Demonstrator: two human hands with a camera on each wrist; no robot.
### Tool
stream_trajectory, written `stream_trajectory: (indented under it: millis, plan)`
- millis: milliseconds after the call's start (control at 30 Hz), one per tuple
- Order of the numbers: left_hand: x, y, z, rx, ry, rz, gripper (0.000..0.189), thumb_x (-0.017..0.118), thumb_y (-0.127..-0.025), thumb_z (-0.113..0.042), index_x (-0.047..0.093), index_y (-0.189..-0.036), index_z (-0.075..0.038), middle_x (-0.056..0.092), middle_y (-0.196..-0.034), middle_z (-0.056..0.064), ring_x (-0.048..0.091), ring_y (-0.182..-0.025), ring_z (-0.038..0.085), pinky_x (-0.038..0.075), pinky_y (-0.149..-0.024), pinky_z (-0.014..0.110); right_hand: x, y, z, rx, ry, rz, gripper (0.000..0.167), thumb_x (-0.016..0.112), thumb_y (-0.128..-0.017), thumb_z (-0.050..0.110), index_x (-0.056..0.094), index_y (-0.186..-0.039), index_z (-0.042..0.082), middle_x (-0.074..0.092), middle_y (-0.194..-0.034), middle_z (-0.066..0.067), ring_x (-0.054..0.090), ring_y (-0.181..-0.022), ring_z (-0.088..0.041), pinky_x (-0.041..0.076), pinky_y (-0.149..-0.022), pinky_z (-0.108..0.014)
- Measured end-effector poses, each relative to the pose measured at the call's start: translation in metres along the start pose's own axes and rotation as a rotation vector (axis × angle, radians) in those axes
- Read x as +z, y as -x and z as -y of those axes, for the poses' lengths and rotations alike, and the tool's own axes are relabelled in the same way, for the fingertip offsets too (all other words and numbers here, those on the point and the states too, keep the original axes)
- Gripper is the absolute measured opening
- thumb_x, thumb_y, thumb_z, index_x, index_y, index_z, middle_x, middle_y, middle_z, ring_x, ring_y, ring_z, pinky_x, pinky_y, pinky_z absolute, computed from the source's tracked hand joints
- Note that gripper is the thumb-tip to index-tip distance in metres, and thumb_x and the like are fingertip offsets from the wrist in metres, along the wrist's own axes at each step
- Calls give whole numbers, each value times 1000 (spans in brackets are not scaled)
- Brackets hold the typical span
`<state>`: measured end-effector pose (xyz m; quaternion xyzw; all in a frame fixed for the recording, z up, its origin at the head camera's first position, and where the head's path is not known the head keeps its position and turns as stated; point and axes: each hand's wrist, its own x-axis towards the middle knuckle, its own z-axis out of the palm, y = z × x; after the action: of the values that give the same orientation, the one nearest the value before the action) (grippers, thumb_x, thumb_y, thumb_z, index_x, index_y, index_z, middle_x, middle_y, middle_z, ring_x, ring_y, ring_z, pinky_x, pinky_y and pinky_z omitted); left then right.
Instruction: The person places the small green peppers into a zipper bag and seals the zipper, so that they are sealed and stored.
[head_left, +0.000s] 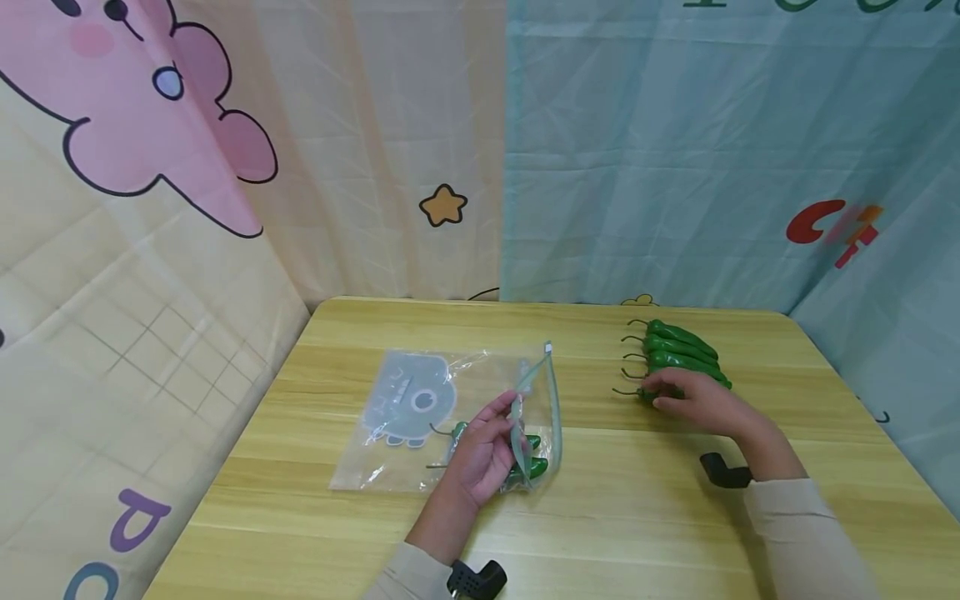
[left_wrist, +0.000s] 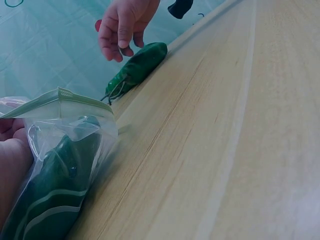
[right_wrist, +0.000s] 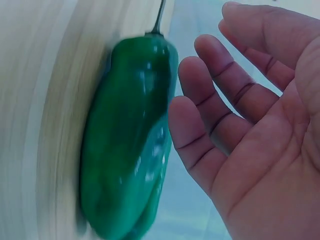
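Observation:
A clear zip bag point(head_left: 483, 367) with a bear print and pale green seal lies on the table. My left hand point(head_left: 480, 458) pinches one side of its mouth, which gapes toward the right. Inside the bag are green peppers point(head_left: 535, 468), partly hidden by that hand. A row of several green peppers point(head_left: 681, 343) with thin stems lies at the right. Over the nearest pepper hovers my right hand point(head_left: 701, 404). In the right wrist view its fingers point(right_wrist: 192, 125) are spread and slightly bent beside a glossy pepper point(right_wrist: 130, 135), holding nothing.
The wooden table point(head_left: 622, 517) has rounded far corners. A printed curtain point(head_left: 390, 150) hangs behind it and along both sides. Black wrist devices show near the left sleeve point(head_left: 420, 575) and the right sleeve point(head_left: 802, 517).

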<state>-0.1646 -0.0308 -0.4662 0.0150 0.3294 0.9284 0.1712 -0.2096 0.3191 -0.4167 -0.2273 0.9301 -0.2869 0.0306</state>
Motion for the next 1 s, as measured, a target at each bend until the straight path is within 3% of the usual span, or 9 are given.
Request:
stream_trajectory:
  millis: [267,667,1000]
  plan:
    - [-1,0,-1,-5,-5,3,37,42,-96,7,62,-121,-11,50,-128,4,54,-86,9,50,-73,24,-12,11,-9,23,45,-22,25,64,-95,6,65,-119,-1,66,-115,-14,62,-103,-33,52,-83,-46]
    - [-2,-1,1,-1,3,5,38,40,-96,8,64,-116,-13,52,-125,4,55,-83,9,50,-72,24,-25,21,-19,60,95,-33,27,64,-93,3,63,-118,-6,64,-113,-19,61,-95,-29,52,-75,-40]
    - [-1,-1,1,2,4,7,38,39,-96,9,64,-115,-13,53,-122,2,55,-83,9,50,-71,24,-18,21,-28,64,93,-37,25,66,-91,1,63,-115,-7,65,-110,-19,61,-98,-35,51,-79,-48]
